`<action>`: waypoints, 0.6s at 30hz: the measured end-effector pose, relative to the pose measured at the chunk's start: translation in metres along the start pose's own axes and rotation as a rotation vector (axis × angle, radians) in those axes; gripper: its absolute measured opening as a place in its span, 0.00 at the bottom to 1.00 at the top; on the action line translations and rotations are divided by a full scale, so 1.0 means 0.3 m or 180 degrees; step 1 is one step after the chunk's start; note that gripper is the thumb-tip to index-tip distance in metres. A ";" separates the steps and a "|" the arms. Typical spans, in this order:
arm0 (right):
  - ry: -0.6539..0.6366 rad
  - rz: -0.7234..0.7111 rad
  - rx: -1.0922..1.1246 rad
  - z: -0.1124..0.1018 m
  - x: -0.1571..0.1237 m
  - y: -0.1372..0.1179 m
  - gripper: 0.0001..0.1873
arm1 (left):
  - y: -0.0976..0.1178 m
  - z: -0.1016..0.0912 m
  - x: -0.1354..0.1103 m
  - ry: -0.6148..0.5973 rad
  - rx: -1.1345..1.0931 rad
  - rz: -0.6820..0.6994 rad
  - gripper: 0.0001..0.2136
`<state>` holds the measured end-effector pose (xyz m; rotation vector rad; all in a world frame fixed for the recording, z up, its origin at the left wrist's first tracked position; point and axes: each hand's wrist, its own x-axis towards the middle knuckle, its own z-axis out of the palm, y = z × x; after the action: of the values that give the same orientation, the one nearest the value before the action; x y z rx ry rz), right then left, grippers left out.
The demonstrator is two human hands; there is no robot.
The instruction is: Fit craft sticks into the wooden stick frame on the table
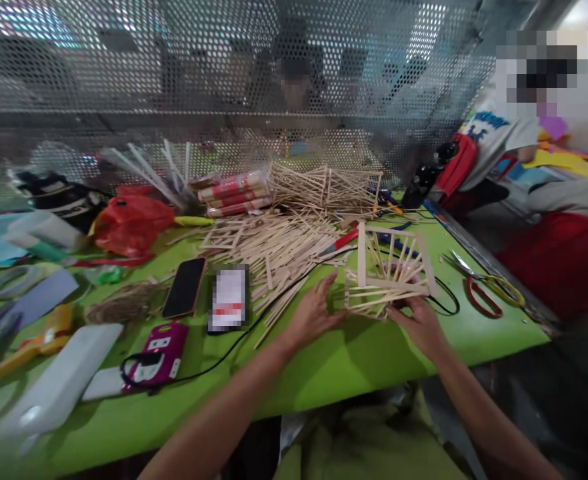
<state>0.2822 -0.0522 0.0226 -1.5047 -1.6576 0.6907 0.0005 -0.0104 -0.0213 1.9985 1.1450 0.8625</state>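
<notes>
A box-like wooden stick frame (397, 291) sits tilted at the right of the green table, with pale slats and thin sticks joined at its corners. My right hand (419, 327) grips its lower near edge; some of those fingers are hidden behind the sticks. Just left of the frame is my left hand (314, 312), fingers apart and nothing held. Its fingertips are close to the frame's left side, and I cannot tell whether they touch. Behind both hands lies a heap of loose wooden sticks (279, 250). A red-handled tool (347, 239) lies partly behind the frame.
Scissors (494, 287) lie right of the frame. Left are a phone (185, 287), a second phone (229, 297), a magenta device (161, 353) with a cable, twine (121, 301) and a red bag (134, 220). A perforated metal screen (199, 80) stands behind; another person sits at right.
</notes>
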 end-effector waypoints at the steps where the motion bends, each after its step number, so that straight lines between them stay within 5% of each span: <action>1: -0.0046 0.0020 0.0012 0.006 -0.001 0.006 0.14 | 0.002 0.001 0.000 0.0013 0.0023 0.0030 0.45; 11: -0.0430 0.0097 0.0276 0.075 0.016 0.007 0.11 | 0.028 -0.007 0.000 -0.0394 0.0278 0.0198 0.48; 18: -0.0244 0.0150 0.0400 0.016 0.025 -0.005 0.11 | 0.052 -0.023 -0.009 -0.0355 0.0051 -0.0219 0.49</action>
<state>0.2775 -0.0445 0.0227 -1.4477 -1.6083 0.8718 0.0008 -0.0174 -0.0056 1.9819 1.1531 0.7002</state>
